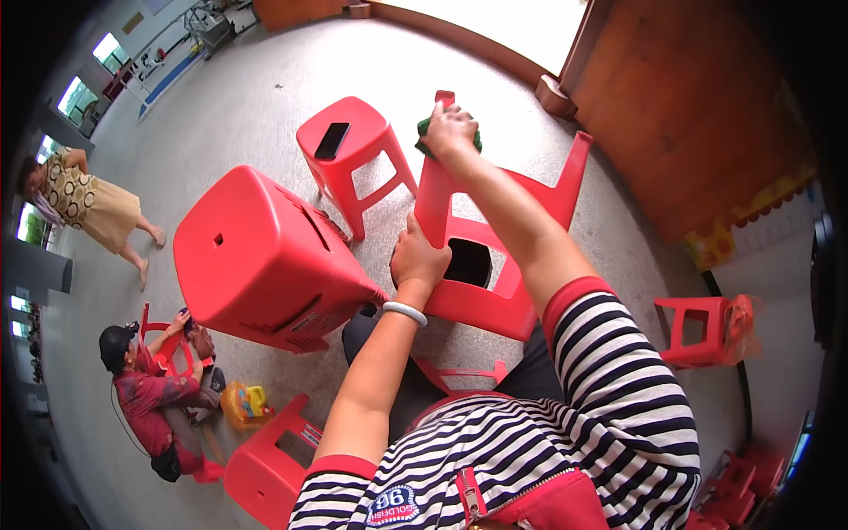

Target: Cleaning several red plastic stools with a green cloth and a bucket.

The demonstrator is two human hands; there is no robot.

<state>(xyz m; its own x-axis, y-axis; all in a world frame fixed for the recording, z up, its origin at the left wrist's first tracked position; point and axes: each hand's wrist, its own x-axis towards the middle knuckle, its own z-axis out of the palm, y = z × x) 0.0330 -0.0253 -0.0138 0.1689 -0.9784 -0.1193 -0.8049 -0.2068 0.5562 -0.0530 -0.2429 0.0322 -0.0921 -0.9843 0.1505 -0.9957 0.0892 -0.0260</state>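
Note:
In front of me a red plastic stool [487, 308] is tipped, its legs pointing away from my body. My left hand [422, 257], with a pale bracelet at the wrist, grips the stool near the base of one leg. Farther along that same leg, my right hand [454, 129] presses a green cloth [424, 136] around it, close to the foot. Between the stool's legs a dark shoe [469, 262] shows through. Left of my left hand stands a tall stack of nested red stools [228, 245].
A black phone [332, 140] lies on another red stool [358, 122]. To the left, a seated person [146, 404] handles a red stool near a yellow bottle in an orange bag [246, 405]. Another person [93, 192] stands farther off. A wooden door [676, 99] is at right.

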